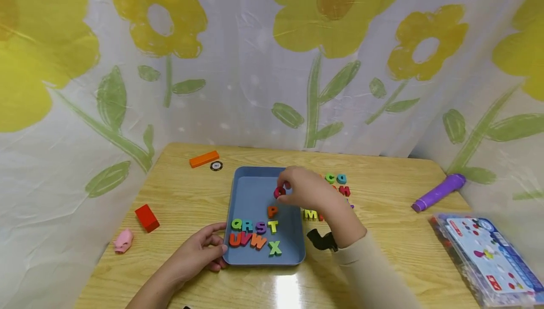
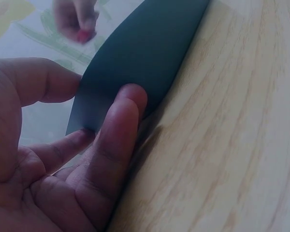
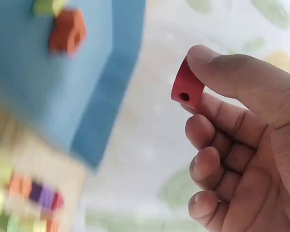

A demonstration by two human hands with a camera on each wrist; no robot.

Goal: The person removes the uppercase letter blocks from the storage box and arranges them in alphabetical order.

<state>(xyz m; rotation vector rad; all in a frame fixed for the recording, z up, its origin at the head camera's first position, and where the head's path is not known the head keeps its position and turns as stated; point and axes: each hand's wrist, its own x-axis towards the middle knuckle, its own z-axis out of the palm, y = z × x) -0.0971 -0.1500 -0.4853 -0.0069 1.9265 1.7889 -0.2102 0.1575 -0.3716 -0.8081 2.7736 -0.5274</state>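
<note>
My right hand (image 1: 303, 188) pinches a small red letter block (image 1: 278, 192), rounded like an O, between thumb and fingertips. It is held over the far right part of a blue tray (image 1: 250, 188). A hole shows in the edge of the red letter block (image 3: 187, 87) in the right wrist view. My left hand (image 1: 197, 254) grips the tray's near left corner, thumb at the rim; its fingers (image 2: 118, 125) press against the tray wall in the left wrist view. Inside the tray lie an orange P (image 1: 272, 211), a Q, R, S and T row, U, V, W, and a green X (image 1: 275, 248).
More letters, among them a yellow M (image 1: 310, 214), lie right of the tray, partly behind my right arm. A black curved piece (image 1: 321, 240) lies nearby. Leftward are a red block (image 1: 147, 218) and pink pig (image 1: 123, 241). A purple tube (image 1: 439, 193) and plastic box (image 1: 488, 257) lie far right.
</note>
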